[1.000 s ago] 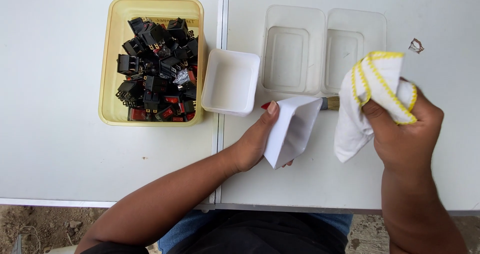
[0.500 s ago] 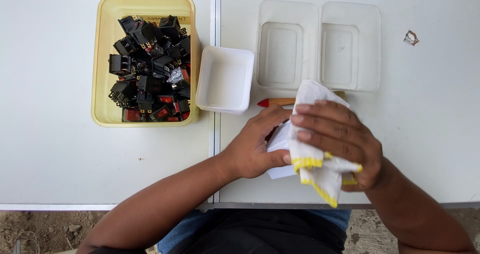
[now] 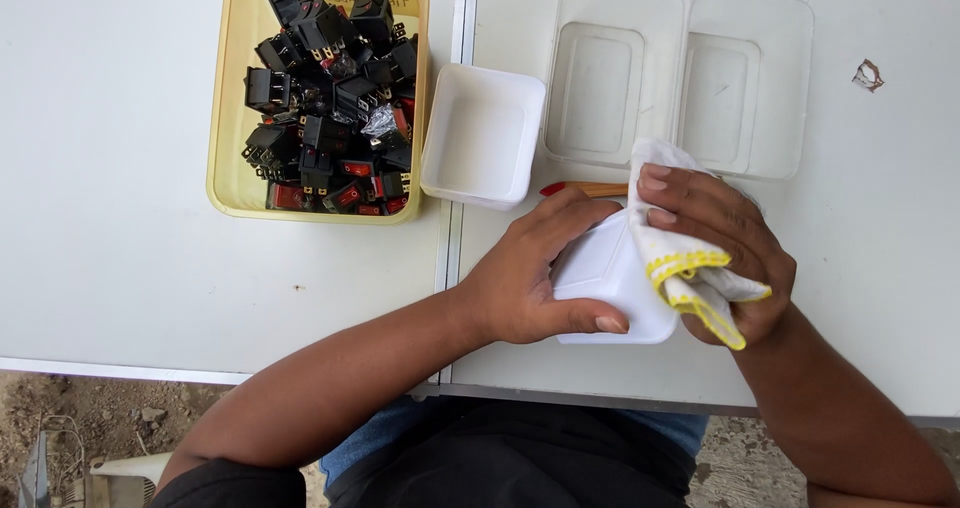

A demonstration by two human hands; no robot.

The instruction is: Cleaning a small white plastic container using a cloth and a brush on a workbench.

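Note:
My left hand [image 3: 535, 278] grips a small white plastic box [image 3: 610, 293] near the table's front edge, tilted on its side. My right hand [image 3: 715, 243] holds a white cloth with a yellow stitched edge [image 3: 690, 273] and presses it against the box's right side. Both hands touch the box. A pencil-like stick with a red tip [image 3: 585, 189] lies on the table just behind my left hand, partly hidden.
A yellow tray [image 3: 228, 158] full of several black and red rocker switches sits at the back left. Beside it stands an empty white box [image 3: 483, 136]. Two clear plastic containers [image 3: 680, 78] sit at the back right. A small scrap [image 3: 867, 75] lies far right.
My right hand came down from the right with the cloth and now presses it on the white box. My left hand has shifted its grip on the box.

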